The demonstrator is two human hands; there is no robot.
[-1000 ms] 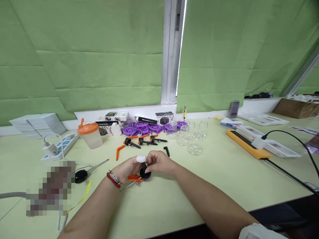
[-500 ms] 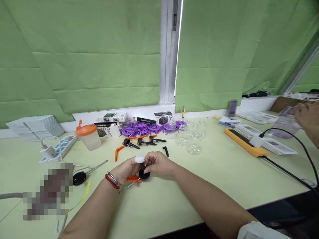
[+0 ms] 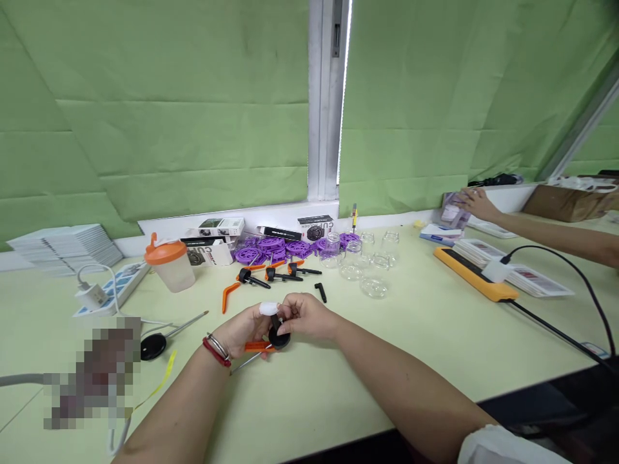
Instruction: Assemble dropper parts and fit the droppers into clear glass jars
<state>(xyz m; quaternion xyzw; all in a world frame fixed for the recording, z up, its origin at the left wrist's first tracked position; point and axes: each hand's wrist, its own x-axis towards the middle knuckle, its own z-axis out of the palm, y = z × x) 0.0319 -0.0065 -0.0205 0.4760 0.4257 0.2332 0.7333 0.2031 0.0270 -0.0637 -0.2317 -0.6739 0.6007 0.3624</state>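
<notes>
My left hand [image 3: 242, 330], with a white cover [image 3: 269, 309] on one fingertip, is closed around a black-and-orange clamp-like part. Its round black end [image 3: 279, 338] faces up to the right, and its orange arm [image 3: 257, 347] shows below my fingers. A thin metal rod [image 3: 247, 363] slants down-left beneath it. My right hand [image 3: 307, 314] pinches at the top of the black end, beside a small shiny metal piece; what lies between the fingertips is hidden. Beyond my hands are several similar black-and-orange parts [image 3: 278, 275], a loose orange arm [image 3: 228, 298] and a small black elbow piece [image 3: 321, 292].
Purple wheel-shaped parts [image 3: 271, 247] and boxes [image 3: 217, 252] lie behind, near clear jars [image 3: 374, 287]. Left are an orange-lidded cup [image 3: 170, 264], a power strip [image 3: 123, 289] and a black-handled screwdriver [image 3: 153, 347]. Right, a co-worker's hand [image 3: 478, 205] is beyond a yellow power strip [image 3: 474, 276].
Both my hands keep nearly the same hold and place. The co-worker's hand has moved left with a clear purplish container, towards the window ledge.
</notes>
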